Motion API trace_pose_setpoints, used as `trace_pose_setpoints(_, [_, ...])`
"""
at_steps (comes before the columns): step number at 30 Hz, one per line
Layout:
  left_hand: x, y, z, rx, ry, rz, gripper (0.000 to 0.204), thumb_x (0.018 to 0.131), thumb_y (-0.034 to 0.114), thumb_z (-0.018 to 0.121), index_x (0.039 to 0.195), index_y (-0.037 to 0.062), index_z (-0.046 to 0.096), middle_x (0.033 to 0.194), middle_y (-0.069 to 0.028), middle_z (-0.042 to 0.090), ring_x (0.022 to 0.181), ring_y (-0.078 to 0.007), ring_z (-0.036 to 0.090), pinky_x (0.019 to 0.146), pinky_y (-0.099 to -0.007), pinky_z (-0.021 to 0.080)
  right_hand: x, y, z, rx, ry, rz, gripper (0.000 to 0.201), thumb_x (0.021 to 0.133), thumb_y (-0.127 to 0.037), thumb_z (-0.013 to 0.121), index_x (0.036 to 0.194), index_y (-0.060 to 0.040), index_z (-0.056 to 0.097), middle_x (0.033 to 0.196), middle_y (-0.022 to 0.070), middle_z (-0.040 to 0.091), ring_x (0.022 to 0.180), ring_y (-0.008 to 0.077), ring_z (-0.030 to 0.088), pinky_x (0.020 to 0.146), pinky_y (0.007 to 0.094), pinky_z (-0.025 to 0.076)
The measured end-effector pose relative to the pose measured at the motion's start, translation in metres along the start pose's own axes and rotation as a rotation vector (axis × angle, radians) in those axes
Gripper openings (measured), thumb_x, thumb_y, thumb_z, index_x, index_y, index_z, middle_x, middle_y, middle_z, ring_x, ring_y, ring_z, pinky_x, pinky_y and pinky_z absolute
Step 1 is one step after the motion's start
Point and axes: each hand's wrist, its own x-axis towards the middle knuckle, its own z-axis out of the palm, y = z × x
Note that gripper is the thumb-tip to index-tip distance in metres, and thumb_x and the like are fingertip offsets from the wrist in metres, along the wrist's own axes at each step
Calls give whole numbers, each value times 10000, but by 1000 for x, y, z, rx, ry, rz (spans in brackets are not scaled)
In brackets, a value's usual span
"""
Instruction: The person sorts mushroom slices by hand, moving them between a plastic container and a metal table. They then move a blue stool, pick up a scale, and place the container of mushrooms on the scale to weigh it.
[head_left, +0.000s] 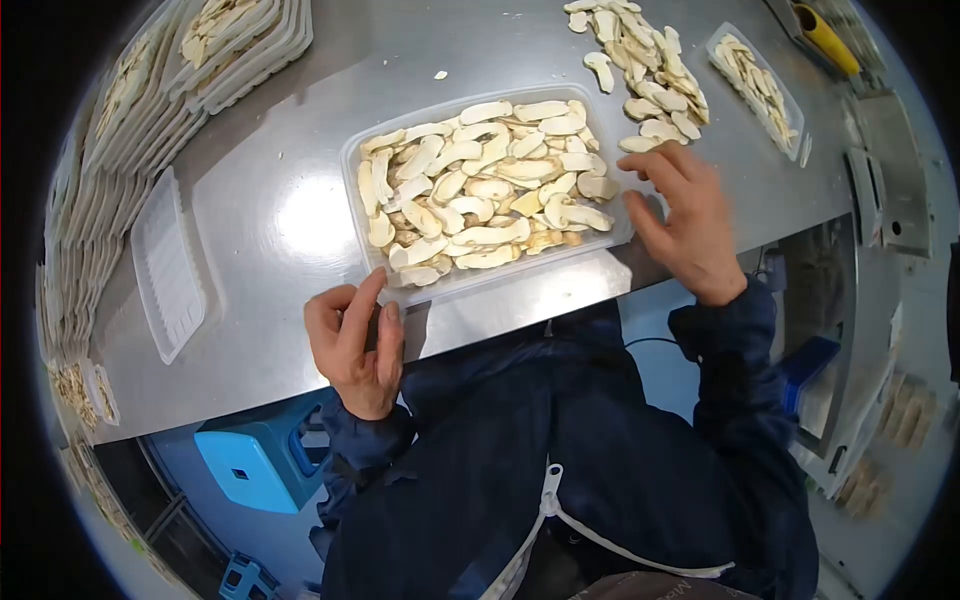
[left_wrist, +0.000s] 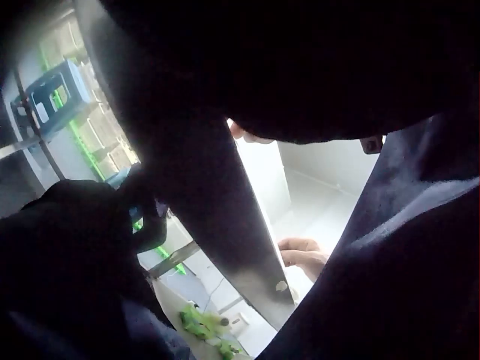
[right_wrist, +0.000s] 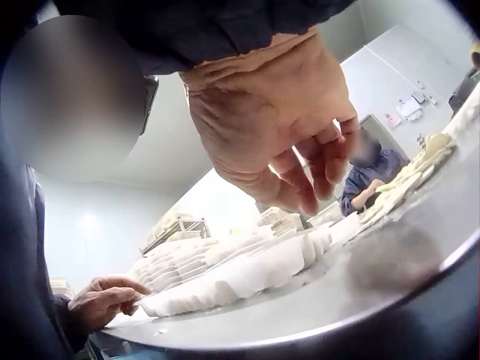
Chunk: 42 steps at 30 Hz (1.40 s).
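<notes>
A clear plastic tray lies on the steel table, filled with rows of pale mushroom slices. My left hand is at its near left corner, index fingertip right at the rim and thumb apart. Beyond the tray's right edge, my right hand hovers with loosely bent fingers and nothing between them. The right wrist view shows this right hand raised over the table, while the left hand is low at the tray's end. In the left wrist view dark sleeves hide most of the work.
A loose pile of mushroom slices lies behind the right hand, with a smaller filled tray farther right. Tall stacks of filled trays and an empty tray stand left. A blue stool is below the table. Another person works opposite.
</notes>
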Motion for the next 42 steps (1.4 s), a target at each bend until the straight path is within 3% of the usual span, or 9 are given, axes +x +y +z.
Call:
trace_pose_setpoints(3, [8,11,1,163,51,111,339,885,107,657,1219,62,691,1262,-169,553,1171,-309,501,967,-414,408,2,-6,10,12,6,-14,208,784,-76,680,989,-47,662,916,97,593,876,283,584,751,390,430])
trace_pose_setpoints(7, [8,9,3,211,-49,194,348,890,188,645,1218,83,695,1433,-157,482,1348,-382,380,1135,-479,275,3,-6,13,-9,19,-55,171,790,-56,667,960,-46,659,902,90,586,875,279,580,752,390,426])
trace_pose_setpoints(9, [8,8,4,200,-45,192,335,890,187,643,1204,82,700,1423,-160,491,1347,-384,380,1128,-479,284,2,-5,11,-18,-11,-59,148,791,-47,663,939,-48,657,898,88,584,876,281,578,749,392,423])
trace_pose_setpoints(15, [10,9,3,185,-65,192,309,892,191,642,1171,78,711,1408,-163,507,1345,-390,379,1122,-479,295,-1,-13,6,-63,115,-75,116,789,-31,656,904,-45,656,882,79,578,846,273,567,735,390,415])
trace_pose_setpoints(19, [11,6,4,179,-65,214,369,797,130,708,1164,89,718,1397,-158,511,1341,-404,378,1089,-468,357,3,-34,4,78,8,-158,141,787,-28,656,927,-39,655,881,82,573,848,271,564,740,386,416])
trace_pose_setpoints(22, [10,4,5,128,-62,209,318,878,172,656,1175,74,708,1409,-162,507,1348,-394,374,1111,-479,321,8,-50,17,162,-53,-202,179,785,-33,662,964,-42,656,903,86,584,845,273,568,738,386,421])
trace_pose_setpoints(28, [10,4,4,125,-51,205,344,843,168,698,1175,77,708,1402,-162,507,1335,-405,387,1079,-479,369,19,-69,30,184,-135,-252,245,773,-46,691,1015,-43,658,949,85,590,865,273,566,747,384,429])
trace_pose_setpoints(34, [12,3,4,133,-91,215,363,823,163,717,1174,72,706,1408,-163,503,1333,-414,395,1072,-482,385,22,-69,38,156,-191,-244,166,772,-69,680,914,-41,597,925,94,549,917,279,551,781,403,422])
trace_pose_setpoints(42, [8,2,4,67,-40,212,299,843,154,688,1122,57,730,1360,-177,544,1320,-413,411,1055,-479,408,20,-66,39,166,-188,-253,152,776,-62,672,905,-38,594,925,98,546,919,285,548,779,402,421])
